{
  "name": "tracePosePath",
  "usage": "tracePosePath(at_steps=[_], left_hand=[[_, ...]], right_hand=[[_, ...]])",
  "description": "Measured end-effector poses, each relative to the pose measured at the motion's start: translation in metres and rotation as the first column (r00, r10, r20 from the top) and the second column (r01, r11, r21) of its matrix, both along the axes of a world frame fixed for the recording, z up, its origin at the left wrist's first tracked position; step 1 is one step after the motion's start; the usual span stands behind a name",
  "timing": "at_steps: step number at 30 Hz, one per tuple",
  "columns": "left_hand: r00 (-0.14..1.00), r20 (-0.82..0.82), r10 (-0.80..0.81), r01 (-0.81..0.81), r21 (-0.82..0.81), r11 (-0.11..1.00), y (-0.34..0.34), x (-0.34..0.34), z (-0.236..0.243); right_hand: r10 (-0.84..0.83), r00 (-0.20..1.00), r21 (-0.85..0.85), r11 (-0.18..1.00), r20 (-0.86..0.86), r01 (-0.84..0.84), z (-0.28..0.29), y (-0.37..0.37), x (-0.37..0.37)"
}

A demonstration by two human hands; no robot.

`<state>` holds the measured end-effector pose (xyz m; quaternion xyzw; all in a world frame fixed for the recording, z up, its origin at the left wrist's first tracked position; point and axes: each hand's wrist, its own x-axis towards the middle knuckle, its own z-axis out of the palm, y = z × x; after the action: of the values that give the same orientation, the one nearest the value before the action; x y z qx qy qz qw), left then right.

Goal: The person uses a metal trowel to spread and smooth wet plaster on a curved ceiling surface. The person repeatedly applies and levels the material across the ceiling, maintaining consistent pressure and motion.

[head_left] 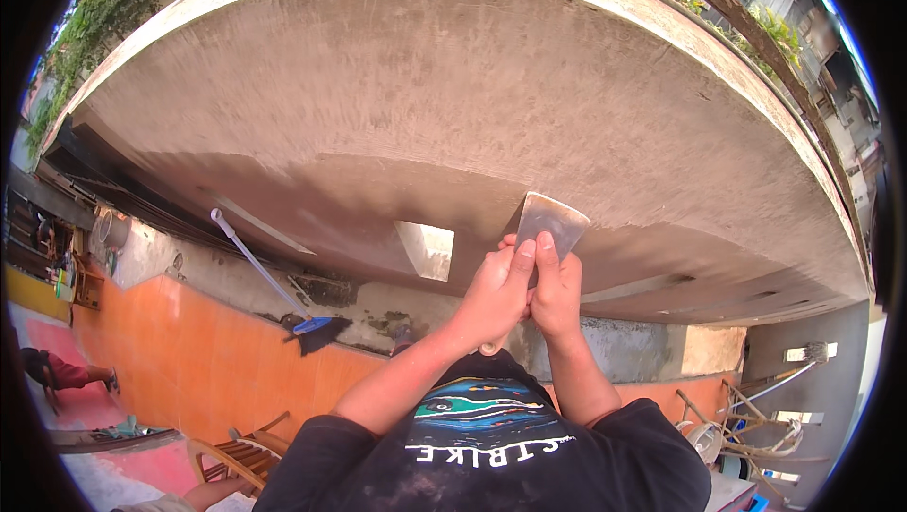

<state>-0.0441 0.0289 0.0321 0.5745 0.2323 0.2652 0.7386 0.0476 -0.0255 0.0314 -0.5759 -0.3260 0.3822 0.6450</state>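
A wide-bladed scraper point(554, 221) is held up in front of the large cement-plastered wall point(406, 87). My left hand point(498, 290) is closed round its handle, with the thumb pointing up toward the blade. Against it, my right hand point(556, 293) is closed too, its thumb pressed on the lower part of the blade. Most of the handle is hidden by my fingers; a pale rounded end shows below them. The blade's whitish top edge is at the wall surface or just in front of it; I cannot tell whether they touch.
A blue broom point(316, 325) leans at the left. The wall has a small rectangular opening point(430, 249). Wooden chairs point(236, 455) stand on the orange floor point(170, 342), with parts of other people at the lower left. Poles and a bucket point(704, 438) are at the right.
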Motion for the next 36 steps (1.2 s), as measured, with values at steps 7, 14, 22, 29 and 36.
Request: tracePosePath(at_steps=[7, 14, 22, 29, 36], left_hand=[[0.998, 0.042, -0.053, 0.044, 0.198, 0.979, 0.013, 0.007, 0.027], [0.996, 0.030, -0.081, 0.082, -0.064, 0.995, 0.000, -0.005, 0.013], [0.998, 0.043, -0.044, 0.038, 0.142, 0.989, 0.015, 0.005, 0.033], [1.000, 0.014, -0.005, 0.005, -0.019, 1.000, -0.001, -0.010, 0.014], [1.000, 0.010, 0.005, -0.006, 0.072, 0.997, 0.018, 0.000, 0.016]], right_hand=[[-0.052, 0.998, 0.167, 0.984, -0.032, 0.057, 0.026, 0.006, 0.005], [-0.036, 0.999, 0.053, 0.998, 0.012, 0.035, 0.013, -0.002, -0.006], [-0.092, 0.996, 0.232, 0.968, -0.013, 0.092, 0.034, 0.013, 0.004], [-0.035, 0.999, 0.056, 0.998, 0.017, 0.034, 0.009, 0.001, -0.011], [-0.118, 0.991, 0.091, 0.990, 0.061, 0.112, 0.014, 0.017, -0.007]])
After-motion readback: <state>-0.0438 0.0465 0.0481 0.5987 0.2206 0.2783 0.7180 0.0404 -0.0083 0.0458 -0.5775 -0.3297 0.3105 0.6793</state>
